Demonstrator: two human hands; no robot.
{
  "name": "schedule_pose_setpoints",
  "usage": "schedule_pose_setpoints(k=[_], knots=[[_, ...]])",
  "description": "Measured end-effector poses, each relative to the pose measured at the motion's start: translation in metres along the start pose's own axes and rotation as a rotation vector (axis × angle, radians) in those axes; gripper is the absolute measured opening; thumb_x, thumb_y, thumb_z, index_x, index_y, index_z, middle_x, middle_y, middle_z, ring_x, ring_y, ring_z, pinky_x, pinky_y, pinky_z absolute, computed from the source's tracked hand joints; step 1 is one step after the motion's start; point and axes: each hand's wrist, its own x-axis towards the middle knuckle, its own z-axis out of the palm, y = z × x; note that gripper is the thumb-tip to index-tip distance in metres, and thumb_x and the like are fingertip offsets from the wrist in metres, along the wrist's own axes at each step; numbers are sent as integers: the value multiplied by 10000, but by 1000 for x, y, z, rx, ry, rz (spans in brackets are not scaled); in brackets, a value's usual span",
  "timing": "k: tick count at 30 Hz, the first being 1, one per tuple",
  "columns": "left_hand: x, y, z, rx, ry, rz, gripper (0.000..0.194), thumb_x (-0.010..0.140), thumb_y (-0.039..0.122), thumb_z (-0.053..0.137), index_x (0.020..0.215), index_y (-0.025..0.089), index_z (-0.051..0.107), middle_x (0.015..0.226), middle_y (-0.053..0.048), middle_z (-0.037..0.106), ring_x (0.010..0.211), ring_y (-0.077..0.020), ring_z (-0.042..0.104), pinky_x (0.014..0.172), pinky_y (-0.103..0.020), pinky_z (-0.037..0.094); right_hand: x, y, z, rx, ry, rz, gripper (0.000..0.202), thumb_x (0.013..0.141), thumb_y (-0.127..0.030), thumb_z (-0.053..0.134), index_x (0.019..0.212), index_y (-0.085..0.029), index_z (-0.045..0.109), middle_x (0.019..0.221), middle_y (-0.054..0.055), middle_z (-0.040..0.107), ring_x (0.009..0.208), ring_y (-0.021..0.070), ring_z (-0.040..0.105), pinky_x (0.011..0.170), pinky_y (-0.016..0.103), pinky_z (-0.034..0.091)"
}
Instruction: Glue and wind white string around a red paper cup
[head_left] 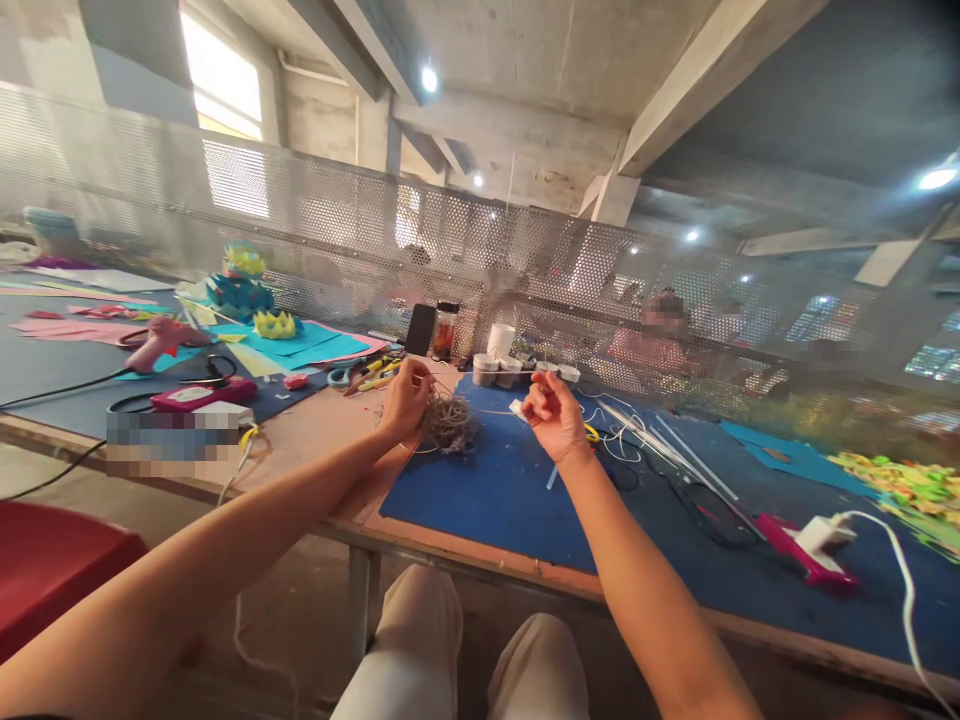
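Observation:
A tangled bundle of thin grey-brown strands, like twine or fine wire (452, 425), lies on the table between my hands. My left hand (405, 402) is at the bundle's left side, its fingers pinched on a thin strand. To the right, my right hand (555, 415) is raised above the blue mat (487, 500) with its fingers curled in a pinch. A thin strand (495, 412) stretches from the bundle toward it. Its exact grip is too fine to see clearly. Next to the right fingers is a small white piece (516, 408).
Small white tubs (486, 370), a jar of reddish liquid (445, 332) and a phone (420, 328) stand behind. Pliers and scissors (371, 375), a pink glue gun (157, 345) and coloured sheets lie left. Cables, rods and a pink power strip (806, 550) lie right. A perforated screen (337, 240) runs behind.

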Motion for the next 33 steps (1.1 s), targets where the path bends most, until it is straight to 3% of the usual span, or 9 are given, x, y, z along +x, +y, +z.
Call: schedule_pose_setpoints(k=[8, 14, 20, 25, 28, 30, 33], knots=[[3, -2, 2, -266, -54, -173, 121, 832, 263, 552, 883, 232, 447, 701, 31, 668, 482, -123, 604, 523, -238, 453, 2, -17, -15, -129, 101, -101, 489, 955, -602, 400, 1280, -326, 639, 666, -41, 505, 455, 102, 333, 767, 331, 541], [-1, 9, -2, -434, -174, -289, 216, 799, 300, 653, 859, 218, 462, 643, 26, 686, 454, -114, 597, 478, -207, 442, 5, -16, -17, -59, 126, -102, 496, 957, -565, 434, 1396, -362, 543, 776, -30, 614, 453, 88, 358, 773, 327, 547], [1, 11, -7, -607, -296, -452, 269, 773, 330, 716, 851, 204, 491, 785, -47, 755, 510, -120, 634, 478, -208, 460, 9, -20, -22, -72, 225, -160, 525, 926, -576, 474, 1379, -320, 548, 815, -11, 672, 471, 83, 444, 726, 308, 553], [4, 10, -9, -722, -367, -578, 210, 754, 231, 724, 808, 186, 526, 889, -115, 765, 603, -154, 694, 506, -236, 518, 12, 0, -19, -577, 266, -185, 545, 911, -608, 469, 1239, -198, 615, 799, 36, 682, 555, 129, 564, 696, 345, 561], [6, 8, -9, -764, -390, -625, 175, 760, 190, 716, 798, 180, 546, 933, -128, 766, 665, -176, 724, 550, -258, 558, 8, 19, -11, -712, 296, -226, 429, 812, -500, 663, 1104, -185, 666, 991, 103, 679, 897, 236, 652, 850, 414, 536], [6, 7, -8, -790, -405, -642, 168, 762, 174, 716, 802, 181, 554, 940, -123, 770, 701, -183, 736, 602, -273, 582, 3, 28, -3, -842, 313, -327, 403, 784, -372, 720, 1144, -202, 655, 1215, 138, 611, 1182, 300, 552, 1010, 471, 449], [6, 4, -5, -833, -428, -649, 143, 771, 169, 707, 815, 186, 572, 957, -115, 772, 776, -196, 749, 714, -313, 609, -6, 36, 9, -1124, 165, -528, 328, 906, -285, 604, 1224, -205, 616, 1271, 152, 573, 1236, 309, 507, 1070, 496, 390]])
